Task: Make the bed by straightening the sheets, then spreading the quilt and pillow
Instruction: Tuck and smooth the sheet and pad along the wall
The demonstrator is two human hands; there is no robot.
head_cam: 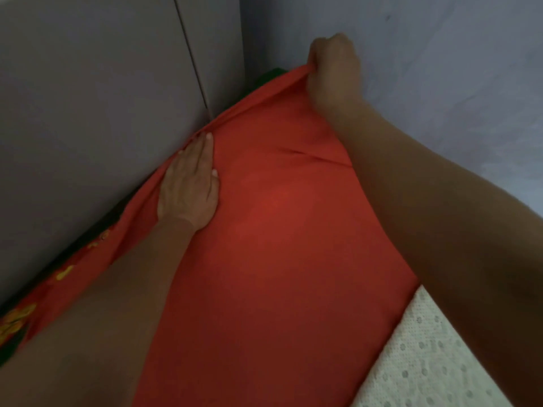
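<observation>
Head view: nearest to the camera, a white cloth (pixel 426 362) with a pattern of small punched eyelets is seen just right of the red sheet (pixel 264 230), whose straight edge lies over it. The one sheet is smooth, matt and plain red across the middle. A band of yellow flowers (pixel 17 318) is printed along its left border. Two bare forearms are stretched out above the sheet, and parts of it are hidden by them.

Further along the sheet's left edge, the left hand (pixel 189 186) is laid flat on the fabric. Its fingers are straight and close together and nothing is gripped; the cloth is pressed down where it meets the grey headboard (pixel 102 98). The headboard is smooth and is divided into two panels by one thin dark seam. One long crease is seen in the sheet between the two hands.

At the sheet's far corner, the right hand (pixel 335 69) is closed into a fist, its fingers curled round a bunched fold of the red fabric, which is lifted and drawn taut. A strip of green fabric (pixel 273 73) is exposed just beyond that raised corner, against the headboard. To the right of the sheet, a pale bluish wall (pixel 440 69) with a faintly mottled surface is seen.
</observation>
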